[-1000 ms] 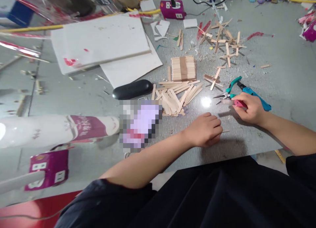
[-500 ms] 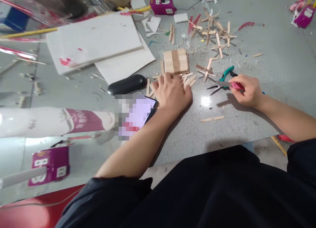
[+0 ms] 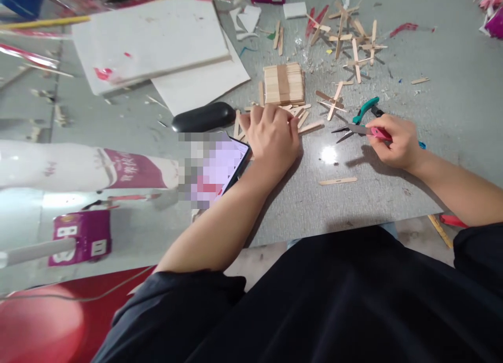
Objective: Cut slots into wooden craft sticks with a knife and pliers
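Observation:
My left hand (image 3: 273, 138) lies knuckles up on a loose heap of wooden craft sticks (image 3: 304, 119), its fingers curled into the pile; what they grip is hidden. My right hand (image 3: 393, 143) is closed on a pink-handled knife (image 3: 363, 131), blade pointing left over the grey table. Teal-handled pliers (image 3: 363, 111) lie just behind that hand. A single stick (image 3: 338, 180) lies on the table between my hands. A taped bundle of sticks (image 3: 284, 83) stands behind the heap.
A phone (image 3: 220, 169) and a black case (image 3: 203, 117) lie left of my left hand. White boards (image 3: 153, 38) are stacked at the back left, glued stick crosses (image 3: 353, 38) at the back right. A purple power strip (image 3: 80, 237) and white tube (image 3: 58, 166) sit far left.
My left hand left the single stick near the table edge and reached up to the stick heap, where it now curls its fingers. My right hand kept holding the knife in place.

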`<action>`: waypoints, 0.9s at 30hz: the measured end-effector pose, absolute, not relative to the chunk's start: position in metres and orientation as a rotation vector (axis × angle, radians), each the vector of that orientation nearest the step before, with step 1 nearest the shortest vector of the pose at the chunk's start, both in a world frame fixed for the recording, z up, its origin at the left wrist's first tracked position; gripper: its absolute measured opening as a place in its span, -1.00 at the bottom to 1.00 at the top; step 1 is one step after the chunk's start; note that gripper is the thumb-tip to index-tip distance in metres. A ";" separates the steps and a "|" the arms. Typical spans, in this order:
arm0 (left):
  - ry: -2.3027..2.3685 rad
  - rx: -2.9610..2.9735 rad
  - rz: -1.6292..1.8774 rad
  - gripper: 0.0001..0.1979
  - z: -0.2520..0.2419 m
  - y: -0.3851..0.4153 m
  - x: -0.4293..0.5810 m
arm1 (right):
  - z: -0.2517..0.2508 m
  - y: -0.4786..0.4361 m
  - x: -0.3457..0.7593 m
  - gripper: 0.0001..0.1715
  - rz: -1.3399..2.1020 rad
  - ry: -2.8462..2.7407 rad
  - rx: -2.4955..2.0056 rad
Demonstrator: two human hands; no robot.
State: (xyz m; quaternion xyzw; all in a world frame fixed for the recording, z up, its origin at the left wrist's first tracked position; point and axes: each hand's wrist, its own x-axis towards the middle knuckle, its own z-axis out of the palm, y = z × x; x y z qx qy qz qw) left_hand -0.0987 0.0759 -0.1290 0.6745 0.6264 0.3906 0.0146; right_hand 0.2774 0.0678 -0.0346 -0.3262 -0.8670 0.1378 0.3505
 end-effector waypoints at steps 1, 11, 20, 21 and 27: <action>1.974 2.099 1.237 -0.53 -0.129 0.078 -0.100 | -0.035 0.068 0.276 -0.82 0.366 -2.234 -0.822; 1.372 1.909 1.393 -0.72 -0.063 -0.004 -0.028 | -0.030 0.056 0.264 -0.61 0.606 -2.204 -0.747; 0.818 1.241 1.134 -0.59 -0.055 -0.022 -0.004 | -0.031 0.036 0.250 -0.52 0.805 -2.242 -0.715; 0.792 1.192 1.133 -0.58 -0.053 -0.021 -0.005 | -0.030 0.036 0.250 -0.48 0.811 -2.234 -0.732; 0.800 1.034 1.190 -0.53 -0.044 -0.020 -0.008 | -0.022 0.038 0.253 -0.51 0.830 -2.216 -0.822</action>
